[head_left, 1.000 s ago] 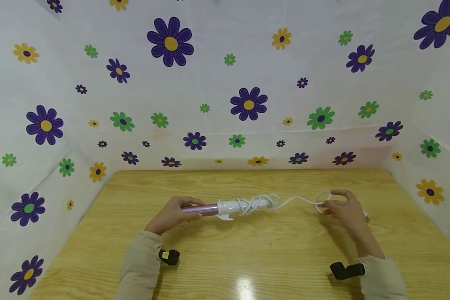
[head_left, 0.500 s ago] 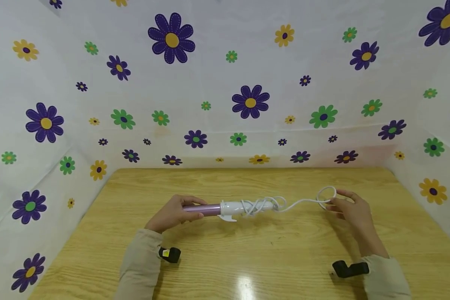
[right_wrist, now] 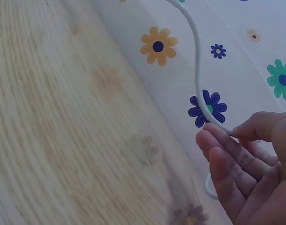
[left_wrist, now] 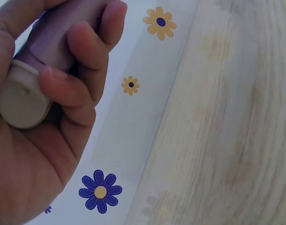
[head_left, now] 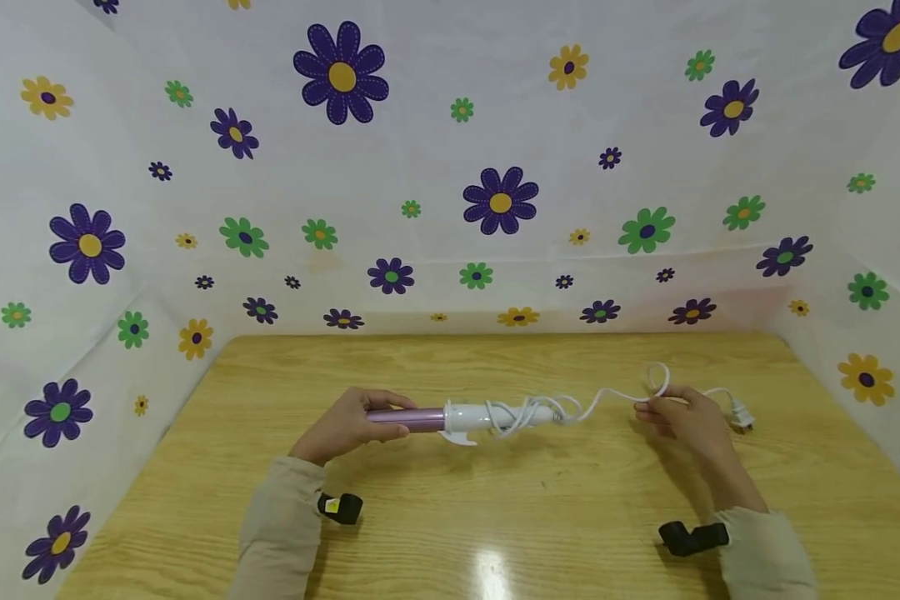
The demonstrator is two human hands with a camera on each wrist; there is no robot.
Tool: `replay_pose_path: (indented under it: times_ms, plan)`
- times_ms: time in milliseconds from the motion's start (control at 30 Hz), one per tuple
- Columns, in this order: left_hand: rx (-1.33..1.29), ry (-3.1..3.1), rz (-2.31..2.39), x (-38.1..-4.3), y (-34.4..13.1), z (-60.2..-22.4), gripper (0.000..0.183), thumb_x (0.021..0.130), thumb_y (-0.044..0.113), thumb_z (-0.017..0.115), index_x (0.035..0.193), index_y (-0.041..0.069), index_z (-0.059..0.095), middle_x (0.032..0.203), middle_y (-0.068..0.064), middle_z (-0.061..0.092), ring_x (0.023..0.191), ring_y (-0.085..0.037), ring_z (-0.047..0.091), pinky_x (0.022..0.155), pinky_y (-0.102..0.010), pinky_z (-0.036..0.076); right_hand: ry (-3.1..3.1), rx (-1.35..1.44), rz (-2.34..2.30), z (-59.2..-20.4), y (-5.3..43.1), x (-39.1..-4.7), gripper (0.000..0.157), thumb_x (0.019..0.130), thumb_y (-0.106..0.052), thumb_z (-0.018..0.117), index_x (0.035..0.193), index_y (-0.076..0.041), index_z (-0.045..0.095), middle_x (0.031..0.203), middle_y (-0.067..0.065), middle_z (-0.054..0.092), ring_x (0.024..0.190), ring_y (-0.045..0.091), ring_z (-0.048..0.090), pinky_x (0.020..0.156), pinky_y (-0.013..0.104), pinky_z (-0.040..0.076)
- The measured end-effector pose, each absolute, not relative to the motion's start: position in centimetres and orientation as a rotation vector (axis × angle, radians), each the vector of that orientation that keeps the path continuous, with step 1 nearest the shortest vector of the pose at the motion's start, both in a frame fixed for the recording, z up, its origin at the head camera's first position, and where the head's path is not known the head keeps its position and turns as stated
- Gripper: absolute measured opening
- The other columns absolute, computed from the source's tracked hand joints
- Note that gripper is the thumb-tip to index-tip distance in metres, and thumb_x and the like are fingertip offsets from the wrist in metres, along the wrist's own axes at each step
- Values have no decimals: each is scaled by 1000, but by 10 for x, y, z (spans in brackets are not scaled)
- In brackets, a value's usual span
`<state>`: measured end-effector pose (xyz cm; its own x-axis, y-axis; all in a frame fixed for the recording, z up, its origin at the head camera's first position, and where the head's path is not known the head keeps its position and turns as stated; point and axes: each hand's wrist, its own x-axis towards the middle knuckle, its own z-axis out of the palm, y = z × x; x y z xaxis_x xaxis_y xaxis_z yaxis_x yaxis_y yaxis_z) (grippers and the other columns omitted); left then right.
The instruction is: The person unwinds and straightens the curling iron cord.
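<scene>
My left hand (head_left: pixel 352 427) grips the purple barrel (head_left: pixel 412 419) of a curling iron (head_left: pixel 465 416); in the left wrist view its fingers curl round the barrel (left_wrist: pixel 54 42) near a pale end cap (left_wrist: pixel 25 96). The white handle, with a small lever below it, points right. White cord (head_left: pixel 525 412) is wound loosely about that handle and runs on to my right hand (head_left: pixel 686 423). There the thumb and fingertips pinch the cord, seen as one strand (right_wrist: pixel 198 61) in the right wrist view. A small loop of cord rises above these fingers, and the plug (head_left: pixel 741 415) lies to their right.
A wooden table (head_left: pixel 420 517) lies beneath both hands. White cloth with printed flowers (head_left: pixel 420 167) stands at its back and sides. Each wrist carries a black camera mount, the left one (head_left: pixel 340 507) and the right one (head_left: pixel 692 539).
The plug has come into fuller view right of my right hand. The right hand shifted slightly right, then back left, still pinching the cord. My left hand keeps its grip on the curling iron.
</scene>
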<state>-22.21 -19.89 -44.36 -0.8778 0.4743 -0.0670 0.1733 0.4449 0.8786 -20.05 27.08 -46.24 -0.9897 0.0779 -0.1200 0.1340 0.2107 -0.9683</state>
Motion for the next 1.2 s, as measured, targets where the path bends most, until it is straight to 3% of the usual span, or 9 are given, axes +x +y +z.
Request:
replay_pose_path:
  times_ms: [167,300,400,600,800,1200]
  plan:
    - [556,2368,1381,-223,-197,-446,37,82,27,77,114,10,70,110,-15,67,82,-19,56,65,-31,49,2445,270,-2028,-463,277,-197,25,101,-21,47,117,-2,46,80,-27,68,76,-7,67,69,18,53]
    - [514,2365,1349,-224,-197,-449,38,81,29,78,114,12,71,111,-14,66,83,-18,55,66,-30,49,2314,293,-2235,-460,285,-195,12,100,-20,50,108,-12,50,80,-22,71,74,-4,68,67,16,52]
    - [497,2405,1331,-225,-198,-449,38,81,30,78,114,13,71,110,-14,66,82,-19,56,65,-31,49,2207,287,-2372,-458,292,-194,12,99,-22,54,107,-14,51,82,-18,73,74,-2,69,67,15,52]
    - [456,2471,1352,-228,-202,-452,40,80,30,78,115,13,71,115,-16,66,89,-22,58,69,-31,50,2131,286,-2437,-458,313,-187,19,98,-27,55,109,-12,51,88,-16,74,78,0,70,66,15,51]
    - [394,2483,1431,-227,-208,-449,40,79,27,79,115,12,71,112,-16,67,87,-22,59,73,-31,50,1999,223,-2470,-469,334,-182,10,100,-20,52,97,-11,57,88,-9,75,78,5,71,64,18,52]
    - [381,2473,1424,-227,-209,-452,38,80,26,79,114,12,71,119,-17,63,90,-23,57,72,-31,50,1941,187,-2309,-481,350,-184,13,97,-10,56,89,-15,66,86,-4,76,74,9,72,55,19,52]
